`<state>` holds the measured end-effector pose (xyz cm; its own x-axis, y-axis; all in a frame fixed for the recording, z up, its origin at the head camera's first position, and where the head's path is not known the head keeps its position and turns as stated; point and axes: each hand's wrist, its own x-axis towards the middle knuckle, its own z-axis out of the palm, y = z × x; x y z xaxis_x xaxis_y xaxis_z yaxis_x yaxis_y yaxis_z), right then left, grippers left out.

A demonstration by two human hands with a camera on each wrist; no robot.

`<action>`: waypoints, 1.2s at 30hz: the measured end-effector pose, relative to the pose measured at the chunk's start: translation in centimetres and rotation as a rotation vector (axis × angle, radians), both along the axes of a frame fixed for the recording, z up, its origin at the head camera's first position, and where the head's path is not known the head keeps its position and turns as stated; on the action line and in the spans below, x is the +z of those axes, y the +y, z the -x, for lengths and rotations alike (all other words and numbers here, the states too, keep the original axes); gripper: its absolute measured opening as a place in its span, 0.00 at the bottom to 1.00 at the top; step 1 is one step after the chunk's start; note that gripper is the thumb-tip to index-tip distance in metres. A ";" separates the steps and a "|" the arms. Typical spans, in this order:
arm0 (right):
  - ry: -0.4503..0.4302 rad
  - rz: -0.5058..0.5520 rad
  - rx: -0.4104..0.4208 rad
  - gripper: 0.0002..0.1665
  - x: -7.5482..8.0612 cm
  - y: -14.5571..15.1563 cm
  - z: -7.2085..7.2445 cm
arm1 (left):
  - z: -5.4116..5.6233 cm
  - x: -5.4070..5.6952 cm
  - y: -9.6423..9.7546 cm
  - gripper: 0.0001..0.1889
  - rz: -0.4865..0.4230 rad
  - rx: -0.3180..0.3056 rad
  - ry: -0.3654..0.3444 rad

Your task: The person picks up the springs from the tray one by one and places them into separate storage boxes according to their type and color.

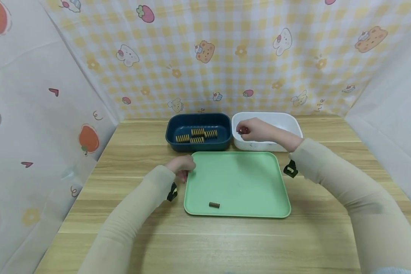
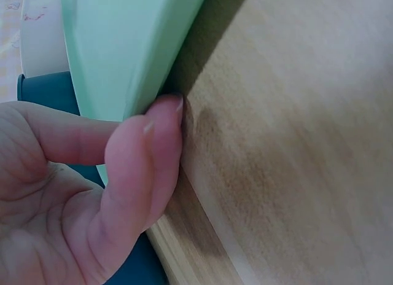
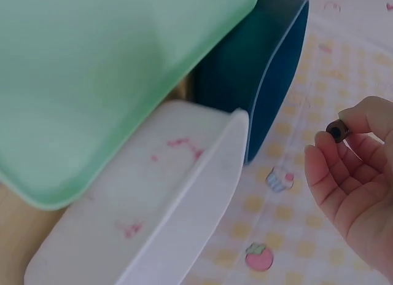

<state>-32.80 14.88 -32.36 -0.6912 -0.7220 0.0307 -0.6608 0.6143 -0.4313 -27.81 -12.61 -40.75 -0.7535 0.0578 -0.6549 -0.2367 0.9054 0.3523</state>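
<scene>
My right hand (image 1: pixel 255 129) is over the left part of the white container (image 1: pixel 287 123). Between its thumb and fingers it pinches a small dark spring (image 3: pixel 337 131), seen end-on in the right wrist view. At the left edge of the light green tray (image 1: pixel 239 182), my left hand (image 1: pixel 182 166) grips the rim with thumb and fingers. Another small dark spring (image 1: pixel 214 205) lies on the tray near its front left corner. Several larger yellow springs (image 1: pixel 197 132) lie in the dark blue container (image 1: pixel 198 147).
The two containers stand side by side behind the tray on a wood-grain table (image 1: pixel 226 243). A yellow checked cloth (image 1: pixel 226 68) hangs behind them, with a white patterned sheet (image 1: pixel 41 125) on the left. Dark wrist mounts (image 1: pixel 290 169) sit under both sleeves.
</scene>
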 end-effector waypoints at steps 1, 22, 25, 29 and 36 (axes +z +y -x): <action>-0.002 0.008 -0.008 0.11 0.1 0.2 0.2 | 0.0 0.0 0.0 0.14 0.000 0.001 0.000; -0.080 0.046 -0.269 0.16 -2.5 4.9 4.8 | -0.1 -0.1 -0.2 0.12 -0.007 0.003 -0.003; -0.114 0.036 -0.357 0.18 -3.5 5.7 5.4 | -0.1 -0.1 -0.3 0.11 -0.018 -0.003 -0.004; -0.176 0.028 -0.463 0.18 -4.8 6.7 6.0 | -0.1 -0.1 -0.3 0.11 -0.038 -0.002 -0.004; -0.212 0.002 -0.529 0.17 -6.6 7.6 6.3 | -0.1 0.1 -0.2 0.12 -0.037 0.000 0.000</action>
<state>-39.08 22.45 -39.00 -0.9498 -0.2762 -0.1468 -0.1627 0.8370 -0.5224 -27.69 -12.85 -40.66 -0.7535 0.0820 -0.6523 -0.2365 0.8919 0.3854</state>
